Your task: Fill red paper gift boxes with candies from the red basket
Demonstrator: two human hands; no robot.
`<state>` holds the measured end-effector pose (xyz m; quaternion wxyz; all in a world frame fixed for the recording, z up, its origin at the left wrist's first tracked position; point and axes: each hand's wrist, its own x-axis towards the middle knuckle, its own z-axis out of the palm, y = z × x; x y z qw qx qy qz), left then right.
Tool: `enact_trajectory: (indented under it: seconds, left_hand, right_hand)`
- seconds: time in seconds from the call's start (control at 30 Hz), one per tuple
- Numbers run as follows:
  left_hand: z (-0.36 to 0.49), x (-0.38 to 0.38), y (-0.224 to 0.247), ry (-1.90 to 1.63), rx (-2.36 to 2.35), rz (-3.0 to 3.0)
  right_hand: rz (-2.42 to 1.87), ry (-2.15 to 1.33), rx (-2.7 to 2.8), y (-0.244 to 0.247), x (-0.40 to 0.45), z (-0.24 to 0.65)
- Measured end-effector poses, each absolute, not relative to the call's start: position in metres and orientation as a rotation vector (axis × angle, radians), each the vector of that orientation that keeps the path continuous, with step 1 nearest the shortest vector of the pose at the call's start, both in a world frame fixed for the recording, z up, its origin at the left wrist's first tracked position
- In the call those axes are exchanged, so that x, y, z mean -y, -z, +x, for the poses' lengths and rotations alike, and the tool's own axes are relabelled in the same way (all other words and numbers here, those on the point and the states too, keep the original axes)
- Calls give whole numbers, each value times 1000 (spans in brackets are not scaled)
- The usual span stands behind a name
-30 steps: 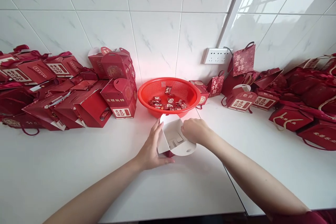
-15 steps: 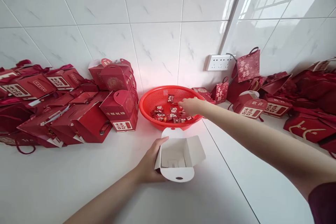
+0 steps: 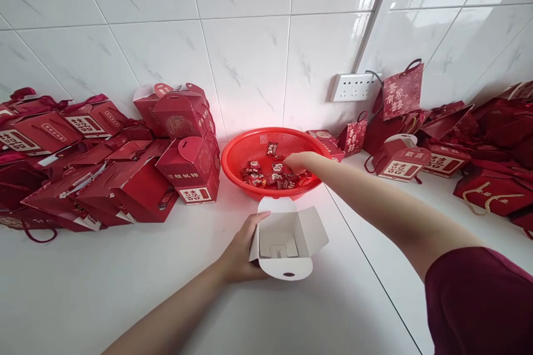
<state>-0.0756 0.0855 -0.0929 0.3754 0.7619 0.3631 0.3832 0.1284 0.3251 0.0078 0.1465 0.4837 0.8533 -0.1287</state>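
Hands apart: with left hand (image 3: 241, 254), clamped on the left side of the open box (image 3: 287, 236), just in front of the basket (image 3: 237, 151); with right hand (image 3: 298, 162), dipped among sweets (image 3: 277, 169) in the basket, fingertips hidden, cannot tell whether gripping any. On the worktop (image 3: 166, 260) to both sides, red boxes (image 3: 144, 188).

White tabletop (image 3: 83, 277) is occupied by red basket (image 3: 245, 150) under right hand (image 3: 297, 162), boxes (image 3: 144, 186) left of left hand (image 3: 244, 252), cartons (image 3: 402, 160) right of both.
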Motion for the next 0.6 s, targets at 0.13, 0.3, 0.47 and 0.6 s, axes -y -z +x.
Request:
enact_trajectory:
  seconds: [0.13,0.3,0.47,0.6]
  left_hand:
    - [-74,-85,93,-1003,-942,1948]
    - [-70,-83,93,-985,-973,1931]
    - [-67,-82,94,-1013,-965,1916]
    - [-68,-81,96,-1007,-957,1909]
  right_hand:
    - [1418,529,-2728,-24,-316,148]
    - [1420,831,-3216,-23,-276,161]
    - [905,2275,-3412,-19,-215,165]
    - [513,2483,-3153,-36,-166,177]
